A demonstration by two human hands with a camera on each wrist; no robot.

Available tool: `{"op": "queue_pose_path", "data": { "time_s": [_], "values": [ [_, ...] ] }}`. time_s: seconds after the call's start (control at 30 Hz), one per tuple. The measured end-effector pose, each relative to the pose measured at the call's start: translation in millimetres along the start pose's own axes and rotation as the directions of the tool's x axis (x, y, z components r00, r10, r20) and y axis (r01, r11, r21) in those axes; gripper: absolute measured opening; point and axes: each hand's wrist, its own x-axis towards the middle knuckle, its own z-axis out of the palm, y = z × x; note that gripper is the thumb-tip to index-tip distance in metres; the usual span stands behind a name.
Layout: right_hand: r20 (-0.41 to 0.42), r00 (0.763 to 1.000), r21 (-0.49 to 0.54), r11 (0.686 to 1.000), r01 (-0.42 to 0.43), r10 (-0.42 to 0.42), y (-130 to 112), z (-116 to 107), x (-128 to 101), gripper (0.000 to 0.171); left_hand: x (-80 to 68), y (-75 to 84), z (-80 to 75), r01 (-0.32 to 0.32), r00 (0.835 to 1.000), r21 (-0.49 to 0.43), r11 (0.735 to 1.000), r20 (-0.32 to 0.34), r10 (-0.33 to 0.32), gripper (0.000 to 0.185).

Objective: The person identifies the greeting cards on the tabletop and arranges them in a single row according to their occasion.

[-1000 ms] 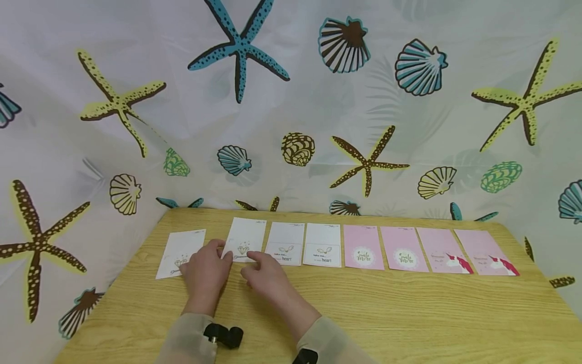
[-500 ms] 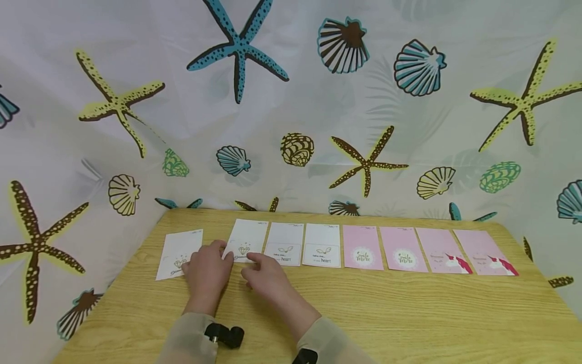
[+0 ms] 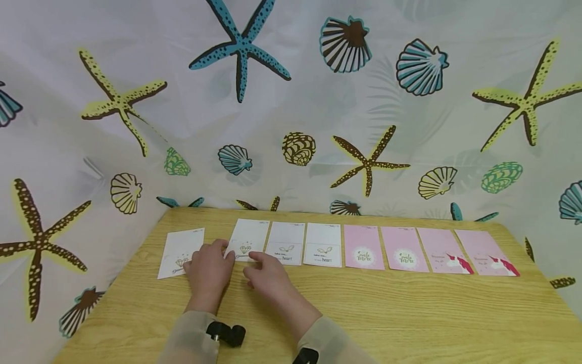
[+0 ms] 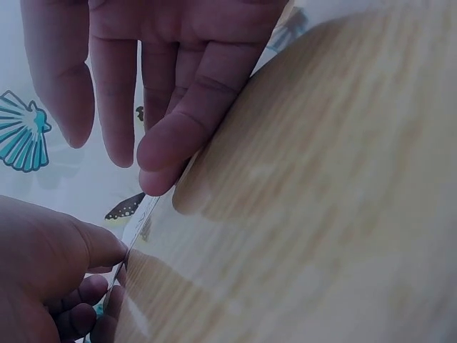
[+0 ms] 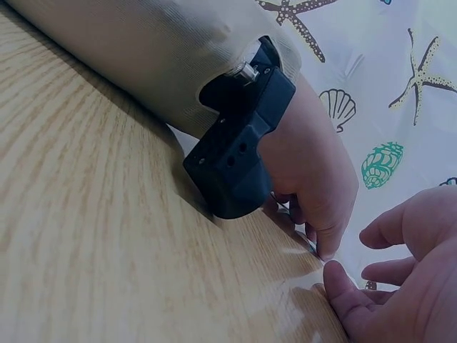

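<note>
In the head view, a white diamond card (image 3: pixel 250 230) lies on the wooden table, left of two white heart cards (image 3: pixel 286 235). My left hand (image 3: pixel 210 270) rests at its left side, with the thumb on its lower left corner. My right hand (image 3: pixel 268 278) reaches in from the right, a fingertip touching the lower right corner. Another diamond card (image 3: pixel 182 247) lies partly behind my left hand's fingers. In the left wrist view, my left thumb (image 4: pixel 103 246) meets the card's thin edge, with my right hand's fingers (image 4: pixel 114 107) extended above. The right wrist view shows both thumb tips close together.
Two pink "Smile More" cards (image 3: pixel 364 237) and two pink unicorn cards (image 3: pixel 443 242) continue the row to the right. The wooden table (image 3: pixel 386 318) extends in front. A starfish-and-shell cloth (image 3: pixel 273 111) hangs behind and at the sides.
The diamond card between my hands has slid slightly right, towards the heart cards. The leftmost card has shifted a little left. Both hands stay almost in place.
</note>
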Motion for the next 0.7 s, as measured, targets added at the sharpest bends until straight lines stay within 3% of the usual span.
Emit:
{"op": "queue_pose_path", "data": {
  "time_s": [0.2, 0.37, 0.53, 0.7],
  "values": [
    [-0.004, 1.0, 0.009, 1.0, 0.004, -0.004, 1, 1, 1, 0.054, 0.3, 0.8, -1.3, 0.005, 1.0, -0.011, 1.0, -0.012, -0.005, 0.04],
    [-0.017, 1.0, 0.022, 1.0, 0.013, -0.012, 1, 1, 1, 0.053, 1.7, 0.1, -4.6, -0.001, 0.998, -0.027, 1.0, -0.066, -0.001, 0.04],
    [-0.054, 0.997, 0.017, 0.998, 0.053, -0.052, 1, 4, 2, 0.053, -1.6, -2.3, -13.6, 0.004, 0.995, -0.069, 0.998, -0.099, -0.011, 0.041],
    [-0.067, 0.993, 0.01, 0.995, 0.101, -0.1, -3, 6, 0, 0.052, -6.5, -9.6, -27.8, 0.016, 0.996, -0.088, 0.996, -0.081, -0.023, 0.043]
  ]
}}
